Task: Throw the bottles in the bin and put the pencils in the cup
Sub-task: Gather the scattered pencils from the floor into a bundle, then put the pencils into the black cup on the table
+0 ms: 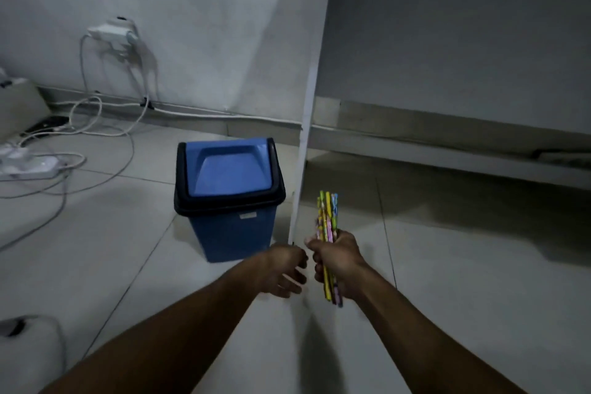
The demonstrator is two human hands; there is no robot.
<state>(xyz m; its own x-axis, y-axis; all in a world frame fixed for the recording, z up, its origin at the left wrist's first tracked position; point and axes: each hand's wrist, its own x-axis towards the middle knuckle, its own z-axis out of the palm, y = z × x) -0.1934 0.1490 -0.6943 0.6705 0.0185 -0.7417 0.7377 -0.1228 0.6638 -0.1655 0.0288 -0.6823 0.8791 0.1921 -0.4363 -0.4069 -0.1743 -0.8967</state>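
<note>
My right hand [339, 261] grips a bundle of several colourful pencils [327, 216], held upright with their ends sticking out above and below the fist. My left hand [283, 270] hovers just to its left, fingers loosely apart, holding nothing. A blue bin [228, 227] with a black rim and a closed blue swing lid [228, 169] stands on the tiled floor just beyond my left hand. No bottles and no cup are in view.
A thin white vertical panel edge [303, 150] rises right of the bin. Power strips [28, 165] and loose cables [105, 125] lie on the floor at left, under a wall socket [112, 32]. A pale object [28, 339] sits at bottom left.
</note>
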